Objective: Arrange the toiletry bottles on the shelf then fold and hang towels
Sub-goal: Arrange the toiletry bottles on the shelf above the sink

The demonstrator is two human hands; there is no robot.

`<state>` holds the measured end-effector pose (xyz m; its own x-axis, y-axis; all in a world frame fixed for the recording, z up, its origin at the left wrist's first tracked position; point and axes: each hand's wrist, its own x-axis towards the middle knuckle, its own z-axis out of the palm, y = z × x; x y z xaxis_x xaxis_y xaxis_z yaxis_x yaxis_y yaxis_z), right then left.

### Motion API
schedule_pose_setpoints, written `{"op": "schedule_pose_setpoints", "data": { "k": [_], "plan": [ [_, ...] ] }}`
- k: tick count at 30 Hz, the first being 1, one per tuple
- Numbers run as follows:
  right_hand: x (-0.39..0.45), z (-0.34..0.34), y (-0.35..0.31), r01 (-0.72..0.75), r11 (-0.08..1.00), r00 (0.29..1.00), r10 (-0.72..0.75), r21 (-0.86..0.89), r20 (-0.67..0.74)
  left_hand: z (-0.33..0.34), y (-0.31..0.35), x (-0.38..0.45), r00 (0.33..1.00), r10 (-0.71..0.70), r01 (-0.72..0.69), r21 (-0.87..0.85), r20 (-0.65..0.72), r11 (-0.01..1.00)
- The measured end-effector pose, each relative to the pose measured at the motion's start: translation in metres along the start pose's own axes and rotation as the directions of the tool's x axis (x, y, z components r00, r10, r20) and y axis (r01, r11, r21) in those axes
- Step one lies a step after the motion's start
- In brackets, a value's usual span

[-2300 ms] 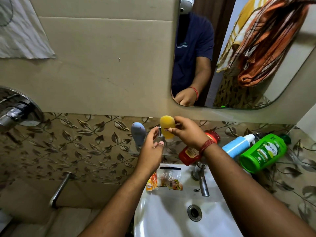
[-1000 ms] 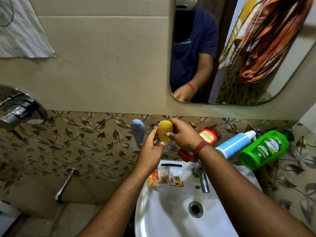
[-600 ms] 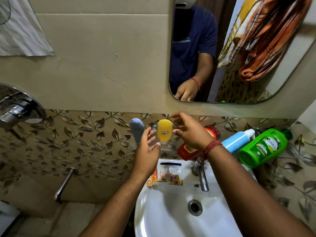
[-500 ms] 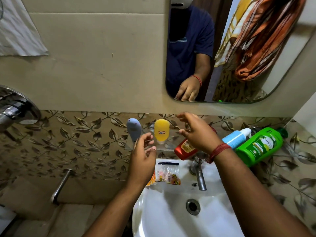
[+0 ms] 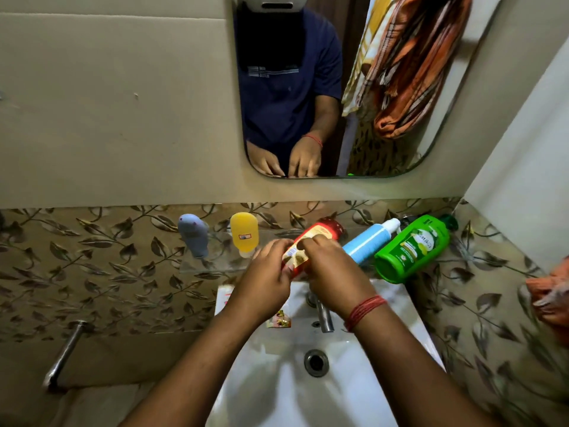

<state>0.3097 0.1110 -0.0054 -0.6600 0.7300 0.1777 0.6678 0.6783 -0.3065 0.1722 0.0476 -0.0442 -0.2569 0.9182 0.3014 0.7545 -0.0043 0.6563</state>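
Observation:
On the glass shelf (image 5: 215, 265) above the sink stand a grey-blue tube (image 5: 194, 234) and a yellow bottle (image 5: 244, 234), both upright and free. A red bottle (image 5: 320, 234) leans tilted on the shelf; my left hand (image 5: 266, 280) and my right hand (image 5: 334, 271) both grip its lower end. To its right lie a blue bottle with a white cap (image 5: 368, 243) and a green bottle (image 5: 411, 248), both tilted. An orange striped towel (image 5: 409, 72) shows in the mirror.
A white sink (image 5: 308, 380) with a chrome tap (image 5: 323, 315) lies below the shelf; small sachets (image 5: 278, 320) rest on its rim. The mirror (image 5: 338, 87) hangs above. Orange cloth (image 5: 551, 294) sits at the right edge. A chrome spout (image 5: 66, 349) sticks out at lower left.
Both hands let go of the yellow bottle, which now stands on the shelf. They moved right and took hold of the red bottle.

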Motion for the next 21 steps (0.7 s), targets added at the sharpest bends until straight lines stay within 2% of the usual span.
{"op": "schedule_pose_setpoints", "data": {
  "k": [4, 7, 9, 14, 18, 21],
  "plan": [
    [-0.006, 0.007, -0.003, -0.084, 0.993, 0.996, 0.086, 0.079, -0.022, 0.004, 0.014, 0.026, 0.988, -0.107, 0.089, 0.156, 0.111, 0.984],
    [-0.006, 0.009, -0.002, -0.094, 0.994, 0.995, 0.095, 0.064, -0.018, 0.005, 0.024, 0.038, 0.958, -0.198, 0.138, 0.271, 0.209, 0.953],
    [-0.006, 0.01, -0.003, -0.096, 0.994, 0.995, 0.096, 0.048, -0.005, 0.005, 0.028, 0.042, 0.949, -0.23, 0.16, 0.297, 0.217, 0.941],
    [-0.009, 0.013, -0.001, -0.1, 0.991, 0.995, 0.098, 0.086, 0.025, 0.004, 0.037, 0.041, 0.922, -0.323, 0.295, 0.154, 0.213, 0.943],
    [-0.015, 0.02, -0.002, -0.098, 0.969, 0.995, 0.094, 0.228, 0.026, 0.002, 0.034, 0.027, 0.886, -0.419, 0.425, 0.011, 0.198, 0.905],
    [-0.023, 0.025, -0.004, -0.102, 0.941, 0.994, 0.113, 0.324, -0.014, -0.002, 0.028, 0.009, 0.857, -0.467, 0.505, -0.171, 0.22, 0.846]
  ]
}}
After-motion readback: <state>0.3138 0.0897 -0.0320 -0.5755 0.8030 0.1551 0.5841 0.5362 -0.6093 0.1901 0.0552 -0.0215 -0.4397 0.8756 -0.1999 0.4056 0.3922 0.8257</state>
